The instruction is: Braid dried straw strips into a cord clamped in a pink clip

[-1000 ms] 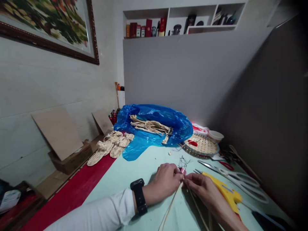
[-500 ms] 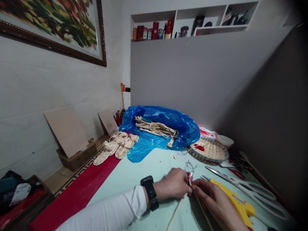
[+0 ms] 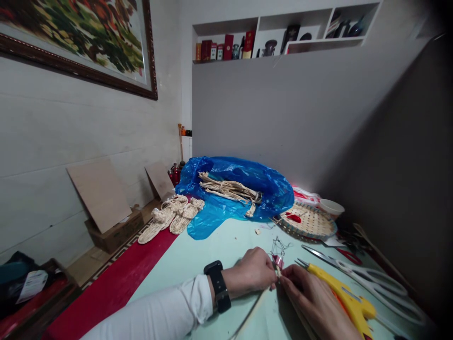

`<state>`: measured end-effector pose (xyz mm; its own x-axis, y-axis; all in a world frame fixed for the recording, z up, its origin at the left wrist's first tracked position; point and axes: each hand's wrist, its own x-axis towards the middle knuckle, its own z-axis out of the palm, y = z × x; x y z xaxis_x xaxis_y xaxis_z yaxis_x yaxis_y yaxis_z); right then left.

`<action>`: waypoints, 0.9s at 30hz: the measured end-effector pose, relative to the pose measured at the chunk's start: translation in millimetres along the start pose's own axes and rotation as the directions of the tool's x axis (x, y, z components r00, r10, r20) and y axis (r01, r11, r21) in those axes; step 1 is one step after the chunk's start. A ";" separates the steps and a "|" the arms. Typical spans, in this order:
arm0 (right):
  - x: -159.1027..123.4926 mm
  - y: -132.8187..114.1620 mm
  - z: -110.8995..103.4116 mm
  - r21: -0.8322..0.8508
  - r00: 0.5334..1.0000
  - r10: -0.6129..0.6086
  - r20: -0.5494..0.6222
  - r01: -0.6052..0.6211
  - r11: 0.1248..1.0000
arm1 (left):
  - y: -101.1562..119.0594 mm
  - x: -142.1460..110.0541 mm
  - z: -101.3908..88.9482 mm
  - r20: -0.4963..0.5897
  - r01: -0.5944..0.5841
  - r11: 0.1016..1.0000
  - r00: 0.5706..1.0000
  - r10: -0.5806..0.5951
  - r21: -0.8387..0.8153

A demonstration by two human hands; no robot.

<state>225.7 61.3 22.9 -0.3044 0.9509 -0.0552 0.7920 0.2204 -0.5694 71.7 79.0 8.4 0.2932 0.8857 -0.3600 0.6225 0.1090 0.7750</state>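
Observation:
My left hand (image 3: pixel 254 270), with a black watch on the wrist, is closed in a pinch on a pale straw strand (image 3: pixel 257 307). Close beside it, my right hand (image 3: pixel 310 290) also pinches the straw, its thumb and fingertips nearly meeting those of the left. Strand ends trail down toward the near table edge. Just beyond the fingertips lies a small wire frame (image 3: pixel 279 246) with a pinkish, shiny piece (image 3: pixel 279 261) at its near end. Whether the straw is joined to that piece is hidden by my fingers. A yellow glue gun (image 3: pixel 341 293) lies right of my right hand.
White-handled scissors (image 3: pixel 368 281) lie on the right. Behind them are a woven basket (image 3: pixel 320 226) and a white bowl (image 3: pixel 331 207). A blue plastic bag (image 3: pixel 272 189) holds a straw bundle (image 3: pixel 230 188). Woven straw sandals (image 3: pixel 182 215) sit at the left on red cloth (image 3: pixel 116 288).
My left hand has shifted slightly left, and the trailing strand has swung a little left and down. Both hands keep pinching the straw.

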 end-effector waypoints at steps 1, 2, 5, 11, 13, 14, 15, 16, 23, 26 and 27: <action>-0.4 -0.4 -0.2 -0.007 1.000 -0.004 0.008 0.004 1.000 | 0.4 -0.6 0.5 0.019 0.005 1.000 1.000 -0.005 -0.028; -0.5 0.2 0.2 -0.017 1.000 -0.009 0.010 0.009 1.000 | 1.1 -1.4 1.1 0.037 0.011 0.998 0.999 -0.009 -0.056; 1.1 5.9 3.8 -0.052 1.000 -0.028 -0.011 0.028 0.998 | 4.5 -4.6 2.1 0.061 0.042 0.990 0.998 -0.034 -0.134; 3.1 9.8 3.0 -0.063 0.998 -0.059 -0.028 0.057 0.996 | 5.7 -3.3 1.3 0.038 0.094 0.974 0.995 -0.088 -0.204; 2.1 7.9 -0.4 -0.075 0.997 -0.077 -0.009 0.076 0.994 | 3.5 -0.7 2.2 0.037 0.110 0.973 0.994 -0.105 -0.201; 1.7 7.1 -1.8 -0.081 0.996 -0.089 0.002 0.089 0.993 | 2.3 0.4 2.9 0.037 0.115 0.973 0.993 -0.110 -0.200; 1.4 6.7 -2.7 -0.086 0.995 -0.101 0.010 0.101 0.991 | 1.4 1.1 3.6 0.036 0.117 0.973 0.993 -0.112 -0.199; 1.5 6.8 -3.0 -0.092 0.994 -0.110 0.014 0.111 0.990 | 0.7 1.4 4.2 0.034 0.118 0.973 0.993 -0.113 -0.200; 3.8 15.3 -7.2 -0.122 0.992 -0.117 0.046 0.121 0.985 | 0.6 0.8 4.6 -0.033 0.109 0.970 0.992 -0.119 -0.218; -3.1 11.3 -18.1 -0.188 0.996 -0.090 -0.005 0.088 0.978 | 1.8 0.4 4.3 -0.062 0.074 0.971 0.994 -0.090 -0.227; -6.6 7.8 -21.1 -0.188 0.995 -0.097 -0.039 0.088 0.978 | 2.1 0.4 4.2 -0.056 0.067 0.972 0.995 -0.081 -0.226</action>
<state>245.1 61.4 36.1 -0.3590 0.9328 0.0320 0.8476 0.3402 -0.4072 76.2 77.7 7.7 0.2007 0.8976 -0.3924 0.4603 0.2672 0.8466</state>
